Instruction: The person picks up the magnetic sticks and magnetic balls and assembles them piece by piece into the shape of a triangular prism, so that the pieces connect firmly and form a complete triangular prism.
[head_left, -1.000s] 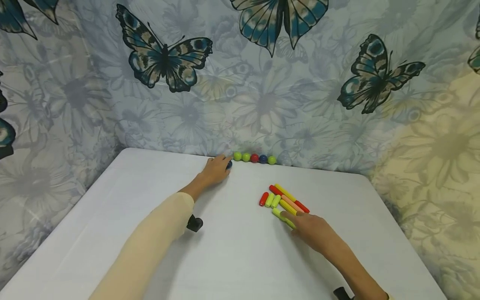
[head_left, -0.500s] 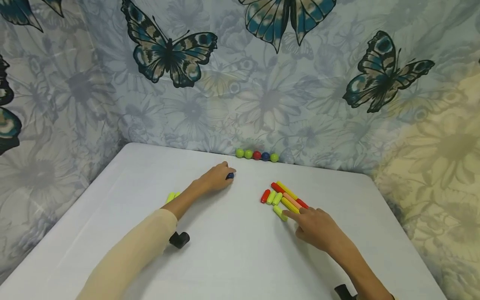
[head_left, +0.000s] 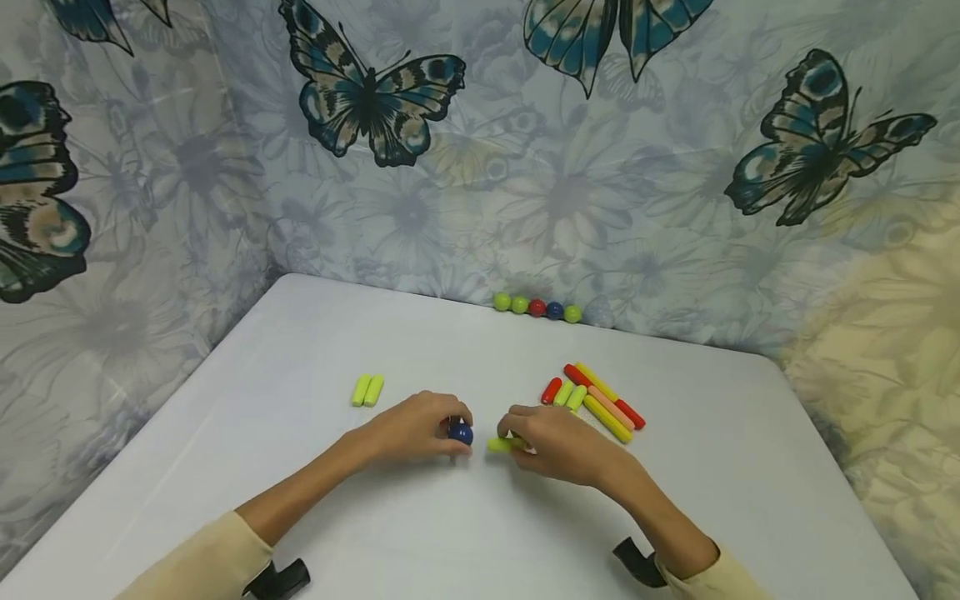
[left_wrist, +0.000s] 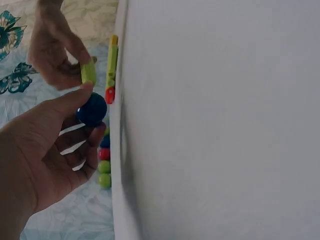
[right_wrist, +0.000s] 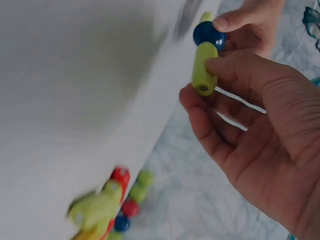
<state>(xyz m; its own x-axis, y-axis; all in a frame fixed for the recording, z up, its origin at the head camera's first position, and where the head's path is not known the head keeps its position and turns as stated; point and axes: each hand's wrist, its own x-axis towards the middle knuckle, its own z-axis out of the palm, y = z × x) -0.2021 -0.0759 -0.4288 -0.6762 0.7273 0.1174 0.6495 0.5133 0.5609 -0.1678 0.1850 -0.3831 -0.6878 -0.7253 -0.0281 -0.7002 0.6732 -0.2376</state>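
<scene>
My left hand [head_left: 416, 429] pinches a shiny blue ball [head_left: 461, 432] between thumb and fingers near the middle of the white table. Facing it, my right hand [head_left: 562, 443] holds a short yellow-green rod [head_left: 499, 445] by its sides, its free end pointing at the ball. A narrow gap separates rod and ball in the head view. The right wrist view shows the rod's [right_wrist: 204, 70] near end with a dark round spot, and the blue ball [right_wrist: 209, 35] just beyond it. Some of the rod is hidden behind my right fingers.
Two yellow-green rods [head_left: 367, 390] lie side by side left of centre. Right of centre is a group of short and long rods, including a short red rod [head_left: 551, 391] and a long yellow rod [head_left: 607, 418]. Several coloured balls [head_left: 537, 307] line the table's back edge by the patterned wall.
My left hand has brought the blue ball from the back edge toward the middle. My right hand has picked up a yellow-green rod and moved left. The two left rods are now uncovered.
</scene>
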